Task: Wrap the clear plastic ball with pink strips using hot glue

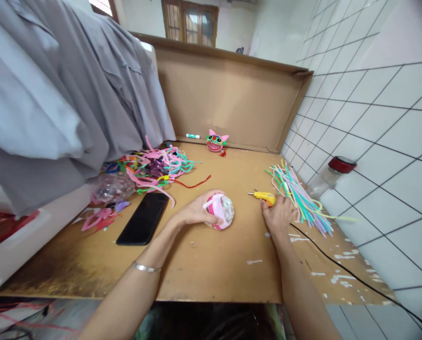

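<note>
My left hand (199, 208) is closed around a small round craft piece (221, 212), wrapped in pink and white fuzzy strips with a clear, shiny part facing right. A pale pipe cleaner end sticks out at its upper left. On the right, my right hand (280, 215) has its fingers around a yellow hot glue gun (265, 196), whose nozzle points left. A black cord (333, 259) trails from near that hand to the lower right. Just beyond the hand lies a bundle of pastel pipe cleaners (299, 196).
A black phone (142, 219) lies left of my left forearm. Behind it is a tangled heap of colourful pipe cleaners (161, 163). A finished animal-face craft (215, 140) and a glue stick (193, 136) are by the cardboard wall (228, 94). A red-lidded jar (333, 172) stands against the tiles.
</note>
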Motion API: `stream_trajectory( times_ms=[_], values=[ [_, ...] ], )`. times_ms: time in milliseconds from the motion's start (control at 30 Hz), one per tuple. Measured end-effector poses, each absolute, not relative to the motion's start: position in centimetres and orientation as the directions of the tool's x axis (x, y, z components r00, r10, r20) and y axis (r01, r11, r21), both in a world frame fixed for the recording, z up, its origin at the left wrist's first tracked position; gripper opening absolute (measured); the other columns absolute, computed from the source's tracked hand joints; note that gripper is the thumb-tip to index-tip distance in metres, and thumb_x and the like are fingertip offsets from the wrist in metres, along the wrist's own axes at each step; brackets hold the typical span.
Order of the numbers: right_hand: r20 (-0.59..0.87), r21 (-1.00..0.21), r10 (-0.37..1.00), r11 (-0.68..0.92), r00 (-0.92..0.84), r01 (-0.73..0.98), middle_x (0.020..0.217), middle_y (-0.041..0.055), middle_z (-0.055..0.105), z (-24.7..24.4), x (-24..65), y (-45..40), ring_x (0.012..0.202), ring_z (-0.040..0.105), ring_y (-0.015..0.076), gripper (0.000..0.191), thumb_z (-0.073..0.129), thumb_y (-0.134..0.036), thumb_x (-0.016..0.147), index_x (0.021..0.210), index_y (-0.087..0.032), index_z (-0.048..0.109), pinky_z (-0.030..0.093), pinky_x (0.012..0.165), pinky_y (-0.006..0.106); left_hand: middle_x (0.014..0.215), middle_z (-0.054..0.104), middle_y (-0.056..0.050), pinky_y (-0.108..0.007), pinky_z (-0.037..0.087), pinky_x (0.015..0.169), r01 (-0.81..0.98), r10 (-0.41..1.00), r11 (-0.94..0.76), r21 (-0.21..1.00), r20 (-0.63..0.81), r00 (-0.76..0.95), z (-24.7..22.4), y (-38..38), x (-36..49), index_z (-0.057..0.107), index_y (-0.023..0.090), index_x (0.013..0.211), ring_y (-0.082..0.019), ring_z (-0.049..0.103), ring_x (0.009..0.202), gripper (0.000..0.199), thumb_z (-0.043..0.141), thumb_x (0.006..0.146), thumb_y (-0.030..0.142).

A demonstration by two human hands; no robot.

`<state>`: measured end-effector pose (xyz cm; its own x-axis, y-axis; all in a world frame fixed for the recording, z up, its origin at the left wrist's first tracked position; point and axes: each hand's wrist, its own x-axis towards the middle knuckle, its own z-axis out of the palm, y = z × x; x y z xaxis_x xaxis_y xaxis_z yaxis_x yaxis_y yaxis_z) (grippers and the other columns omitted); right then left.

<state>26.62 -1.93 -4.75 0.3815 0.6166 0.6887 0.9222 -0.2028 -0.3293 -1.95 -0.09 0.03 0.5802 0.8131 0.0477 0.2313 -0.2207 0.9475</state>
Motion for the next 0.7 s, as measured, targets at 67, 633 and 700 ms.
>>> stream_trajectory(
  times_ms=[67, 633, 700],
  values=[
    [0.759, -0.295, 0.598, -0.037, 0.257, 0.955, 0.097, 0.0141, 0.061, -3.5, 24.9, -2.8, 0.093, 0.055, 0.03, 0.035, 0.057, -0.036, 0.082, 0.109, -0.013, 0.06, 0.04, 0.081, 0.044, 0.104, 0.061, -0.004, -0.032, 0.053, 0.079, 0.23, 0.812, -0.236, 0.944, 0.061, 0.58, 0.3, -0.4, -1.9, 0.049, 0.019, 0.126, -0.019, 0.058, 0.091, 0.081, 0.082, 0.053, 0.029],
    [0.838, -0.208, 0.456, 0.774, -0.299, 0.598, 0.082, 0.0045, 0.069, 3.0, 16.2, -5.5, 0.074, 0.063, 0.0171, 0.013, 0.052, -0.013, 0.09, 0.095, -0.02, 0.061, 0.046, 0.068, 0.031, 0.098, 0.062, -0.002, -0.032, 0.051, 0.077, 0.29, 0.805, -0.366, 0.884, 0.145, 0.575, 0.3, 0.2, -1.6, 0.055, 0.017, 0.118, -0.019, 0.059, 0.085, 0.071, 0.082, 0.053, 0.03],
    [0.85, -0.246, 0.455, 0.788, -0.266, 0.564, 0.082, 0.0044, 0.07, 2.3, 16.7, -5.0, 0.073, 0.065, 0.0171, 0.012, 0.054, -0.012, 0.088, 0.093, -0.02, 0.062, 0.049, 0.067, 0.031, 0.096, 0.062, -0.002, -0.032, 0.052, 0.077, 0.302, 0.819, -0.356, 0.884, 0.14, 0.556, 0.3, 0.2, -1.6, 0.054, 0.017, 0.121, -0.019, 0.058, 0.084, 0.076, 0.083, 0.052, 0.031]
  ],
)
